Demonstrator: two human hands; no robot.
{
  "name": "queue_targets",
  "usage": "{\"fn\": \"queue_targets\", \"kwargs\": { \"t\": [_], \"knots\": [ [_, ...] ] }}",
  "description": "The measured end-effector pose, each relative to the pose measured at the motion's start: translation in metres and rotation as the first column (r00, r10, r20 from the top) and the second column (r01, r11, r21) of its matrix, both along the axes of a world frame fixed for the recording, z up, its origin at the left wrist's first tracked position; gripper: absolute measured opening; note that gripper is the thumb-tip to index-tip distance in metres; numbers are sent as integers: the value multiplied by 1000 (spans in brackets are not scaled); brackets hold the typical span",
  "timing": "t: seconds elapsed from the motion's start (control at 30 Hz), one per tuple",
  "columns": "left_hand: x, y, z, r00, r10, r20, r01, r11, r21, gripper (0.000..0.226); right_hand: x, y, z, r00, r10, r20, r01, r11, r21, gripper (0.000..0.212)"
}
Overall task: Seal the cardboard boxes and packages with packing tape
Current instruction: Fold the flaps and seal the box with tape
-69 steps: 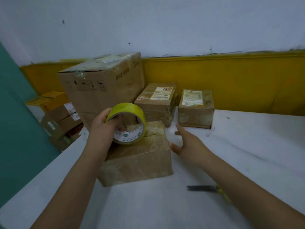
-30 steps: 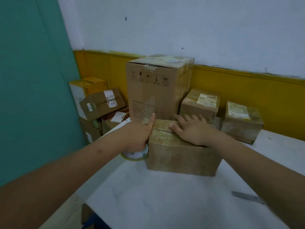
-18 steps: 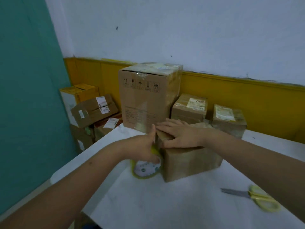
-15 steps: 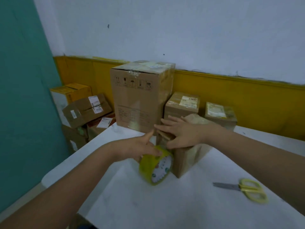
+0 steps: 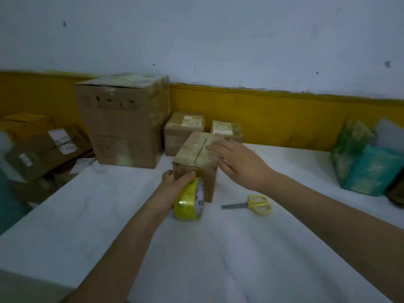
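While the small box [image 5: 196, 154] stands on the white table [image 5: 218, 259], under the right fingers and just beyond the left fingertips, its sealing looks partly done. A dark centre seam shows on its top under a glossy film, so I judge tape already covers it, though blur leaves that uncertain. The left hand [image 5: 173, 188] curls fingers and thumb round the yellow tape roll [image 5: 185, 201], which stands on edge against the box's near face and touches the table. The right hand [image 5: 238, 165] lies with straight, spread fingers on the top's right side, gripping nothing.

By my reading, 3 steps remain here: run the strip down the near face, cut it, and press the end flat. The scissors [image 5: 251, 204] lie just nearer than the right wrist, close to the roll but apart from it.

Beyond the right fingertips sit the left labelled box [image 5: 183, 130] and the right labelled box [image 5: 227, 127], close behind the worked one; whether they need tape I cannot tell. Off to the left of the left fingers stands the large carton [image 5: 124, 121], its top shiny. Well to the right of the right hand lie green and teal packages [image 5: 367, 167].

Open tabletop lies nearer than both hands and between the forearms. The table's left edge slants away well left of the left forearm, with stacked boxes [image 5: 43, 149] beyond it.
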State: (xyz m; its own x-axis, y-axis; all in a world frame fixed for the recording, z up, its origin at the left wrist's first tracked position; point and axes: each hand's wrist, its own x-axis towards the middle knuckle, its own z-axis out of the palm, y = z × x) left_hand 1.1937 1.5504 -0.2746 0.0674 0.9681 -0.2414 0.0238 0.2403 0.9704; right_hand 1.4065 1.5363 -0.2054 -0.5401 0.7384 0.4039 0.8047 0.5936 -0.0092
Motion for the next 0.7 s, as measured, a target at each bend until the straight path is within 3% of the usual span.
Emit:
{"fn": "queue_targets", "kwargs": {
  "t": [0.07, 0.17, 0.23, 0.37, 0.43, 0.5, 0.53, 0.6, 0.67, 0.7],
  "knots": [
    [6, -2, -1, 986, 137, -98, -139, 990, -11, 73, 50, -25, -19, 988, -140, -67, 140, 990, -1, 20],
    [16, -10, 2, 970, 211, -119, -213, 977, -5, 61, 92, -54, -44, 968, -216, 131, 248, 909, -335, 23],
    [23, -19, 5, 985, 166, -52, -167, 986, -24, 53, 96, -59, -55, 971, -211, 116, 240, 875, -420, 22],
    [39, -35, 5, 961, 86, 264, -60, 993, -105, 31, 90, -55, -60, 917, -336, 215, 396, 826, -400, 17],
    [42, -38, 4, 947, 53, 316, -25, 995, -92, 31, 91, -59, -55, 860, -387, 334, 490, 808, -327, 22],
    [42, -39, 3, 941, 32, 338, -4, 997, -82, 27, 97, -66, -40, 821, -454, 346, 551, 787, -278, 25],
    [41, -39, 2, 940, 25, 340, -1, 997, -71, 23, 99, -67, -30, 830, -489, 267, 554, 779, -294, 22],
    [40, -38, 1, 947, 7, 322, 8, 999, -46, 17, 93, -59, -6, 854, -517, -65, 469, 816, -337, 16],
    [40, -37, 1, 950, -9, 312, 24, 999, -42, 14, 62, -35, 17, 808, -416, -418, 275, 893, -356, 14],
    [40, -37, 2, 950, -15, 312, 31, 998, -46, 14, 37, -19, 24, 774, -355, -525, 156, 910, -385, 14]
  ]
}}
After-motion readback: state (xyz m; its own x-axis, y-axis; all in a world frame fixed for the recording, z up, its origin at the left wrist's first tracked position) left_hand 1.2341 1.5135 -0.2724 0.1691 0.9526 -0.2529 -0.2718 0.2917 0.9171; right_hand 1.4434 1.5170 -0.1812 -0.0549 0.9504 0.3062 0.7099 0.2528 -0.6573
